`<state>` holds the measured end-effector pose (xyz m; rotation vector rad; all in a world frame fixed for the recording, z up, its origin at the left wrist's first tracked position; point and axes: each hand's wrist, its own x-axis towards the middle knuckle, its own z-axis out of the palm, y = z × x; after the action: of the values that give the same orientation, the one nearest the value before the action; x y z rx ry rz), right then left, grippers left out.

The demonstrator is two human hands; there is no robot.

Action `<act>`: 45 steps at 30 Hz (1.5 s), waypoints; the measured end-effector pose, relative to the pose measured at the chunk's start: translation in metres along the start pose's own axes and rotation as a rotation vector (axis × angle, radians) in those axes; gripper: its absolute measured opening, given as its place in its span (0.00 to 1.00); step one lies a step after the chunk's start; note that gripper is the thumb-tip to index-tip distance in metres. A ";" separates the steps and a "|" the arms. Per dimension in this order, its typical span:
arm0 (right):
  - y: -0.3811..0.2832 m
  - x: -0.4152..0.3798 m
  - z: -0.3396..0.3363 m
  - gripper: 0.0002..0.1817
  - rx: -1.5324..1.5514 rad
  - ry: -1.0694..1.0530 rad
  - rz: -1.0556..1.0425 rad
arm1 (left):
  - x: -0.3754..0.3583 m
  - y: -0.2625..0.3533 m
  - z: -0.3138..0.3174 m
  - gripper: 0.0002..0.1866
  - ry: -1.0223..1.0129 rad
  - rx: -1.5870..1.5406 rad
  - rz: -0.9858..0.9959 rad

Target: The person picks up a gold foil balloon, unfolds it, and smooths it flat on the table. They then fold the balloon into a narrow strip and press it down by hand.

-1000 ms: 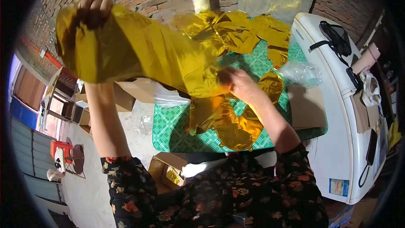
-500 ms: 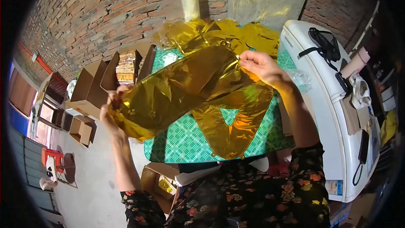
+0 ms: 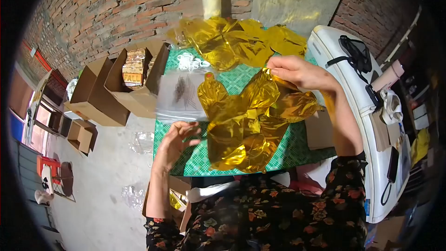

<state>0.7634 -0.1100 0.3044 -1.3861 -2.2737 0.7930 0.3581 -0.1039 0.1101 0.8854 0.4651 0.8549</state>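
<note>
My right hand (image 3: 299,72) pinches the upper edge of a flat gold foil balloon (image 3: 246,125), which hangs crumpled and folded over the front of the green plaid tabletop (image 3: 186,161). To the left of the balloon, my left hand (image 3: 176,142) is empty, its fingers apart and slightly curled. Just beyond that hand lies a stack of clear plastic bags (image 3: 169,95), partly covered by the balloon. Behind the bags sits a small heap of white string-like pieces (image 3: 188,62). More gold foil balloons (image 3: 237,42) are piled at the table's far side.
Cardboard boxes (image 3: 100,95) stand left of the table, one holding bundled packets (image 3: 134,69). An open box (image 3: 179,200) is below the front edge. On the right, a white appliance (image 3: 346,95) carries a black strapped item (image 3: 357,56). A brick wall (image 3: 125,14) rises behind.
My left hand has let go of the balloon and moved right and down. The balloon has dropped from a stretched-out shape into folds, uncovering the bags. My right hand still grips it.
</note>
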 end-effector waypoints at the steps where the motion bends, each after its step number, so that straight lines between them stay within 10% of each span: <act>1: -0.002 0.000 0.000 0.16 -0.015 -0.015 -0.025 | 0.004 0.000 -0.003 0.25 0.069 0.143 0.016; 9: -0.040 0.025 -0.003 0.19 -0.256 -0.143 -0.300 | 0.032 0.055 0.103 0.45 -0.074 1.137 0.424; 17: -0.088 0.038 -0.020 0.13 -0.346 -0.166 -0.275 | 0.069 0.059 0.136 0.14 0.044 0.782 0.374; 22: -0.096 0.032 -0.024 0.17 -0.290 -0.114 -0.086 | 0.071 0.068 0.139 0.14 0.000 0.744 0.330; 30: -0.081 0.040 0.005 0.20 -0.532 0.261 -0.420 | 0.072 0.073 0.137 0.13 0.003 0.790 0.287; 45: -0.064 0.043 0.023 0.10 -0.264 0.256 -0.280 | 0.071 0.076 0.150 0.11 0.002 0.738 0.192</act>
<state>0.6873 -0.1013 0.3278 -1.1561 -2.3530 0.2195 0.4662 -0.0918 0.2566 1.6259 0.7247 0.8654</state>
